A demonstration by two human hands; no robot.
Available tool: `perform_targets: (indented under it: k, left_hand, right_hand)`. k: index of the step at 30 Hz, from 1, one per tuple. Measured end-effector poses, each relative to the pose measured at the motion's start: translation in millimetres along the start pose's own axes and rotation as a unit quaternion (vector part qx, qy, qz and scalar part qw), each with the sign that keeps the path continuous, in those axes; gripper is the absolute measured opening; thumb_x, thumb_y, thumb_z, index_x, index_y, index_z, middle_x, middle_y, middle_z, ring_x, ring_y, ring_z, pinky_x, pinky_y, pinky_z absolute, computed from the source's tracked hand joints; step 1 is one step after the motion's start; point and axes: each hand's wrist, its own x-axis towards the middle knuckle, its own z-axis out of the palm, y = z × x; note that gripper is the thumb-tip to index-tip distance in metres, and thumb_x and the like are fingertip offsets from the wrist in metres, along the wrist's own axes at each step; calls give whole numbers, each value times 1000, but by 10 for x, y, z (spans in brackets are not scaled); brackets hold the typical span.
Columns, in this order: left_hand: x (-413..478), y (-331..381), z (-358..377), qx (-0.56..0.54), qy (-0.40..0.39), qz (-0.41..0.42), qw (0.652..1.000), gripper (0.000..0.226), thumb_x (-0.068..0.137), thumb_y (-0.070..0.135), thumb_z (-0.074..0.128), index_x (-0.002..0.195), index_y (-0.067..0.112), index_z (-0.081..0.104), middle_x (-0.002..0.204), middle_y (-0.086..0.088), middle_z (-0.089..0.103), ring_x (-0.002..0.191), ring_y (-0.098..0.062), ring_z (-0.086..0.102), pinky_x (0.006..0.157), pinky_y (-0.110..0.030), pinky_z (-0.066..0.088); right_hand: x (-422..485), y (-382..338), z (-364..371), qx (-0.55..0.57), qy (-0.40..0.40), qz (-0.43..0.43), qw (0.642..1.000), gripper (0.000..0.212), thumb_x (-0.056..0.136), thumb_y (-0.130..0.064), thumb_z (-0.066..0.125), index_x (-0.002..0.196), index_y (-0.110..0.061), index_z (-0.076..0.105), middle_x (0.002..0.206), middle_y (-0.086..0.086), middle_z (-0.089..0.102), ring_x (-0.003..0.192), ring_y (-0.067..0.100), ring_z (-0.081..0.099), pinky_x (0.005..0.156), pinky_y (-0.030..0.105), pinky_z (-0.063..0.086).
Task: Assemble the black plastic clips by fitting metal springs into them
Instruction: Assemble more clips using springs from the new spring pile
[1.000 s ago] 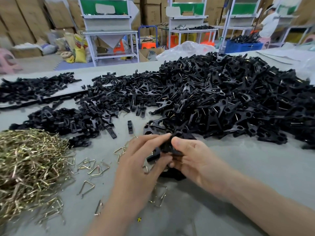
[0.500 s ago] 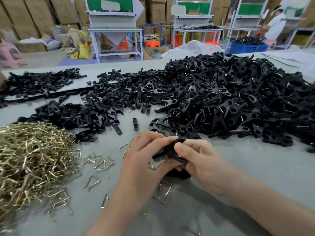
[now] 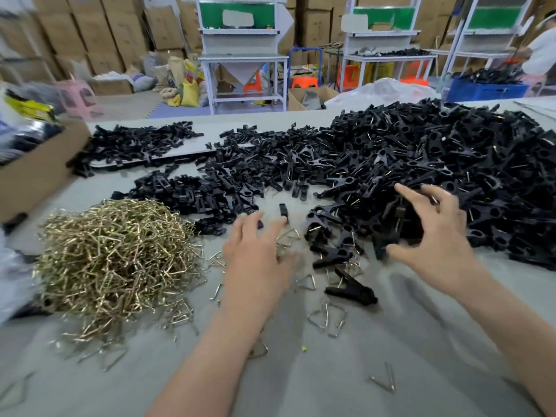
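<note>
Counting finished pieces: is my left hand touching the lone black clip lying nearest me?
Apart. The head view shows grey table and a loose spring between the left hand and the lone clip.

Grey table (image 3: 421,350) carries everything. Left of your left hand (image 3: 258,260): brass spring heap (image 3: 117,260). Stray springs (image 3: 326,322) lie between both hands. Beyond the left hand: loose black clip halves (image 3: 210,200). Under and beyond your right hand (image 3: 436,245): big assembled-clip pile (image 3: 451,158). Single clip (image 3: 350,290) between your wrists.
</note>
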Motion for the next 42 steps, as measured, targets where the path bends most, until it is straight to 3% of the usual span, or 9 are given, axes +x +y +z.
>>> perform_targets:
  k: [2, 5, 11, 13, 16, 21, 26, 33, 42]
  left_hand:
    - [31, -123, 11, 9, -15, -59, 998, 53, 92, 39, 56, 142, 30, 39, 153, -1, 28, 144, -23, 14, 118, -43, 16]
    - [56, -178, 23, -27, 9, -91, 995, 51, 93, 28, 54, 141, 21, 39, 148, -2, 34, 140, -20, 23, 117, -38, 17]
    - [62, -162, -54, -105, 127, -124, 978, 16, 90, 14, 52, 104, 17, 45, 105, 4, 44, 105, -21, 46, 94, -40, 41]
    - [79, -176, -77, -101, 127, -123, 979, 11, 91, 15, 53, 98, 18, 45, 101, 3, 44, 100, -21, 46, 90, -41, 41]
    - [98, -183, -65, -94, 106, -115, 983, 12, 92, 17, 52, 97, 21, 43, 101, 5, 42, 100, -19, 44, 90, -37, 39]
    - [104, -151, -70, -185, 112, -146, 965, 26, 96, 22, 51, 121, 17, 49, 115, 5, 51, 101, -12, 49, 85, -26, 37]
    - [79, -4, -153, -529, 24, -164, 833, 13, 96, 24, 54, 102, 21, 66, 88, 0, 72, 77, -9, 67, 63, -23, 54]
    - [63, 54, -95, -627, 12, -195, 754, 18, 92, 17, 58, 84, 3, 66, 78, -3, 74, 65, -10, 67, 59, -17, 53]
    - [-6, 97, -54, -597, -67, -139, 787, 26, 71, 28, 67, 88, 9, 70, 76, -6, 71, 65, -12, 62, 60, -19, 52]
  right_hand:
    - [14, -79, 44, -32, 0, -27, 999, 76, 73, -7, 75, 138, -33, 45, 147, 2, 25, 128, 23, 26, 110, 32, 19]
    - [169, -487, 230, 1, -33, -160, 987, 38, 81, -22, 70, 119, -23, 63, 124, 0, 54, 119, 18, 44, 96, 7, 19]
    - [728, -1246, 1165, -244, -229, -132, 933, 66, 84, -66, 52, 118, -10, 53, 118, 11, 54, 109, 31, 53, 81, 36, 47]
    - [739, -1266, 1375, -266, -193, -136, 935, 39, 91, -48, 55, 102, -11, 55, 109, 9, 53, 102, 30, 55, 72, 35, 44]
    - [714, -1263, 1437, -219, -139, -152, 954, 3, 87, -10, 56, 87, -8, 55, 102, 13, 60, 94, 32, 59, 67, 32, 40]
    - [578, -1181, 1181, 23, -144, -115, 983, 17, 76, -16, 73, 75, 0, 67, 77, 11, 66, 79, 25, 62, 70, 33, 49]
    - [155, -1005, 807, 175, -71, -169, 967, 9, 74, -14, 77, 78, -7, 72, 79, 0, 67, 72, 11, 61, 66, 14, 46]
    - [-5, -604, 605, 293, -120, -115, 942, 18, 77, -5, 75, 86, -21, 75, 86, -7, 71, 83, 5, 65, 78, 21, 51]
    - [68, -506, 562, 375, -143, -68, 913, 22, 77, -2, 74, 82, -20, 62, 82, 4, 74, 74, 21, 70, 71, 38, 58]
